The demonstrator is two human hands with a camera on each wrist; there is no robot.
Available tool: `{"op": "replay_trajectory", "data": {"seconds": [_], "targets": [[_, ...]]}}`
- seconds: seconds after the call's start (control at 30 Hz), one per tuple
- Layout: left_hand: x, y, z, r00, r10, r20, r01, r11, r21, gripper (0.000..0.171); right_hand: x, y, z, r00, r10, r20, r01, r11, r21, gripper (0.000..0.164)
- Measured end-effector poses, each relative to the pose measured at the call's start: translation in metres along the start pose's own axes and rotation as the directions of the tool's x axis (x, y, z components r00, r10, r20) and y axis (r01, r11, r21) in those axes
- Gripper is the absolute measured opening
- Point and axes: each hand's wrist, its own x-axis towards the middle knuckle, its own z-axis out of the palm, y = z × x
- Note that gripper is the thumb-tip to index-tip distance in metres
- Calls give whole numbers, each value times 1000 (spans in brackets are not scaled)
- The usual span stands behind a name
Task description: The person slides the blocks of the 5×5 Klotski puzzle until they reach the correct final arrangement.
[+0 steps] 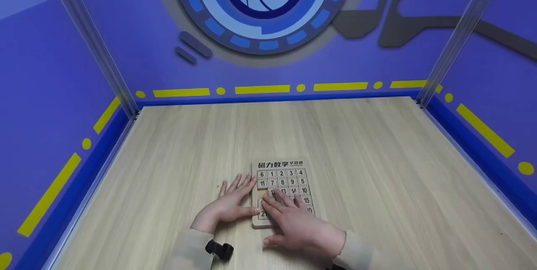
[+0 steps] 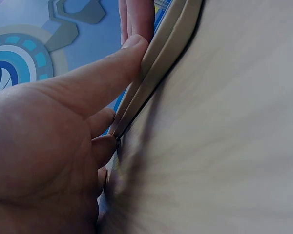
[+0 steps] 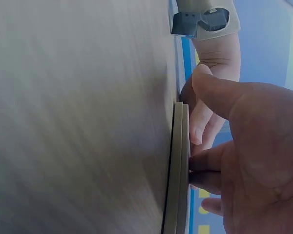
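A wooden number slide puzzle (image 1: pixel 263 163) lies flat on the table, with printed characters along its top and numbered square tiles below. My left hand (image 1: pixel 228 203) rests at its left side, fingers spread and mostly straight, fingertips and thumb tip at the board's edge. The right hand (image 1: pixel 300 221) lies over the lower tiles, its extended fingers touching them and its thumb held apart near the bottom edge. A bare slot (image 1: pixel 262 194) shows in the left column below tile 11. Several lower tiles are hidden under the right fingers. In the left wrist view, the left thumb (image 2: pixel 134 44) touches the board's side (image 2: pixel 151 63).
The light wooden table (image 1: pixel 188 144) is bounded by blue-purple printed panels (image 1: pixel 268 77) at the back and both sides. Metal posts (image 1: pixel 96 48) stand at the back corners. A black wrist strap (image 1: pixel 219 250) sits on the left sleeve.
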Motion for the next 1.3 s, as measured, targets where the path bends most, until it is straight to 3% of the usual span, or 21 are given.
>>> {"op": "replay_trajectory", "data": {"seconds": [0.27, 0.57, 0.97, 1.3], "targets": [[0, -1, 0, 1000, 5, 2, -5, 1000, 5, 97, 20, 12, -11, 999, 28, -17, -27, 998, 60, 92], [0, 0, 0, 1000, 19, 3, -19, 1000, -1, 99, 42, 21, -11, 998, 68, -16, -67, 996, 56, 97], [0, -2, 0, 1000, 10, 2, -10, 1000, 0, 96, 32, 10, -7, 998, 64, -1, -64, 997, -31, 101], [-1, 0, 0, 1000, 13, -1, -13, 1000, 4, 96, 28, 11, -9, 999, 46, -2, -46, 999, -8, 101]]}}
